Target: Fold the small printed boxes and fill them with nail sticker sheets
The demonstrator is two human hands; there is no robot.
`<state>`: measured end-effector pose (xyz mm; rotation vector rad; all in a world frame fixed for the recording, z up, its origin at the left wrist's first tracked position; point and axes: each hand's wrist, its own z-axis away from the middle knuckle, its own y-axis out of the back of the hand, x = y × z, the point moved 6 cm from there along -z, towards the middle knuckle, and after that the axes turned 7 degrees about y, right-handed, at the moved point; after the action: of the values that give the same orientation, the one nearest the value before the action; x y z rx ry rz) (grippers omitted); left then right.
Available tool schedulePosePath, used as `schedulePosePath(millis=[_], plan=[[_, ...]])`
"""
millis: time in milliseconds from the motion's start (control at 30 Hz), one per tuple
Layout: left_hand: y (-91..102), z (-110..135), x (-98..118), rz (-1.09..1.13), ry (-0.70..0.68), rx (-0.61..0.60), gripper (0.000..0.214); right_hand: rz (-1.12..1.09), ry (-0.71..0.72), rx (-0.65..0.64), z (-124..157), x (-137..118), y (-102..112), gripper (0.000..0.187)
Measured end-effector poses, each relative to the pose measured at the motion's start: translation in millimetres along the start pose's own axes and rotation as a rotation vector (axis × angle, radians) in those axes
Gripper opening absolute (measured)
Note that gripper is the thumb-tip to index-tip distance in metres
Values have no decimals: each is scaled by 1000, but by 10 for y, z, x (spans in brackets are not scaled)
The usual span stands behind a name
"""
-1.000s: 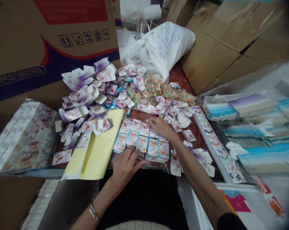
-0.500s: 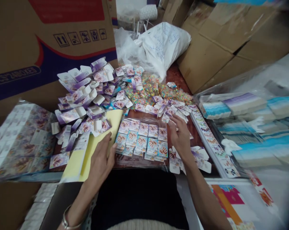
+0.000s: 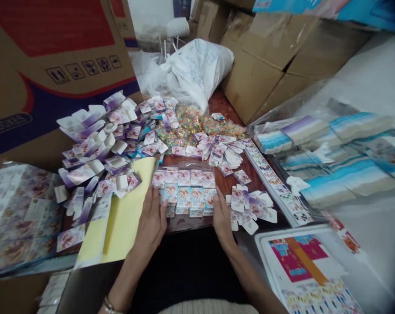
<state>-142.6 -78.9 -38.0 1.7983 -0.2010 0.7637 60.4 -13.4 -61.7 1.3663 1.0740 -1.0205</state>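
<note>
Two tiers of small printed boxes (image 3: 184, 196), purple-white behind and blue-white in front, lie in a clear plastic bag (image 3: 184, 223) on the dark table. My left hand (image 3: 151, 220) rests along their left side, fingers straight and thumb at the front corner. Against the right side lies my right hand (image 3: 222, 218), its fingers stretched forward. Neither hand is closed round a box. A yellow sheet (image 3: 125, 218) is left of my left hand. Flat purple-white cartons (image 3: 250, 205) are spread just right of my right hand.
Opened purple cartons (image 3: 89, 144) pile up at left, beside a wrapped stack of boxes (image 3: 24, 213). Colourful small packets (image 3: 181, 126) lie behind, before a white sack (image 3: 197, 65). Large cardboard boxes (image 3: 256, 61) stand at the back. Bundled blue-striped cards (image 3: 341, 174) fill the right.
My right hand has come from the flat cartons back to the boxes' right side. My left hand has moved off the yellow sheet to their left side. The view has shifted rightward.
</note>
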Motion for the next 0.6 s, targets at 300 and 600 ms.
schedulePosePath(millis=[300, 600], plan=[[57, 23, 505, -180, -366, 69, 58, 182, 327, 100, 36, -175, 397, 37], [-503, -189, 1085, -183, -660, -344, 40, 750, 572, 42, 451, -296, 370, 21]])
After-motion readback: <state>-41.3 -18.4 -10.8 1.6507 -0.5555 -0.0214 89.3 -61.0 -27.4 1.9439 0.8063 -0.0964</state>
